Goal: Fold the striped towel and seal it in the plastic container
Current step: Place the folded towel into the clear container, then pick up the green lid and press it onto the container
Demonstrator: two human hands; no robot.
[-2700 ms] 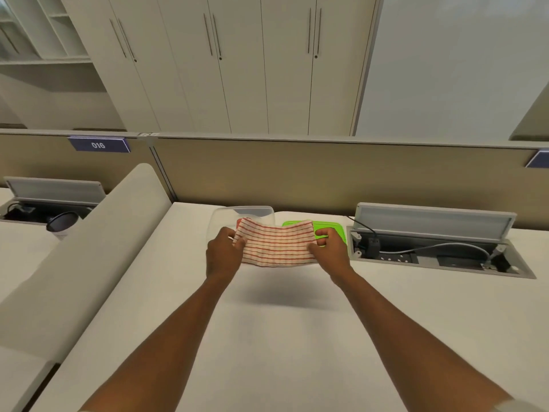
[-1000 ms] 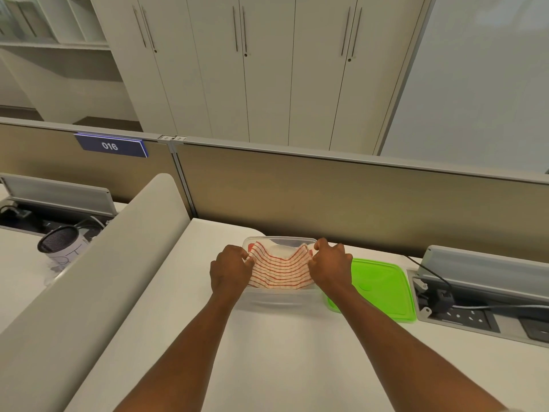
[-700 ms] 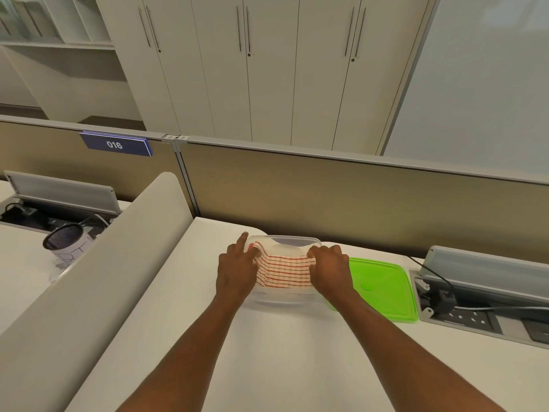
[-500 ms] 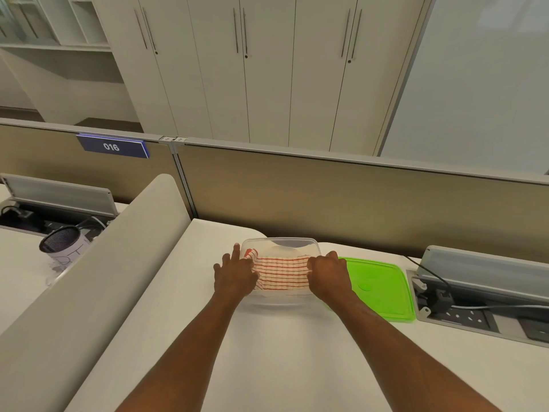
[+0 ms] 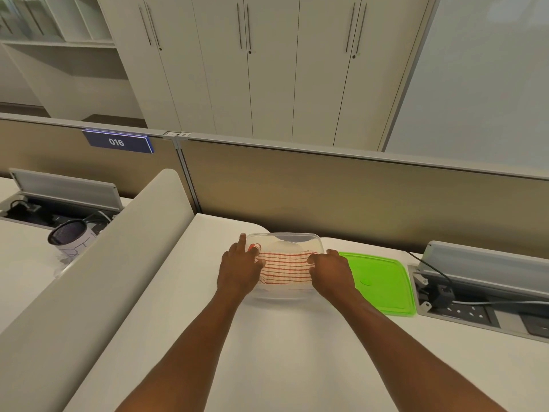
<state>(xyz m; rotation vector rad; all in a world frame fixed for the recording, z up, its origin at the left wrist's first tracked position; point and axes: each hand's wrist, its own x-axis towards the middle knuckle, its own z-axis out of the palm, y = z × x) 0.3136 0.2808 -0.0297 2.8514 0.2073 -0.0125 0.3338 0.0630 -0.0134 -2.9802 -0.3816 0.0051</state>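
Striped red-and-white cloth towel (image 5: 284,268) lies folded inside clear rectangular plastic container (image 5: 317,243) near the bench's (image 5: 285,352) far edge. Advise pressing its ends flat below the rim. Left hand (image 5: 239,270) and right hand (image 5: 329,270) rest loosely open on its ends, gripping nothing. Green lid (image 5: 378,282) lies just right.

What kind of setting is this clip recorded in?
Most likely an open-plan office: a numbered desk partition, a desk power-socket box, and a wall of tall storage cabinets.
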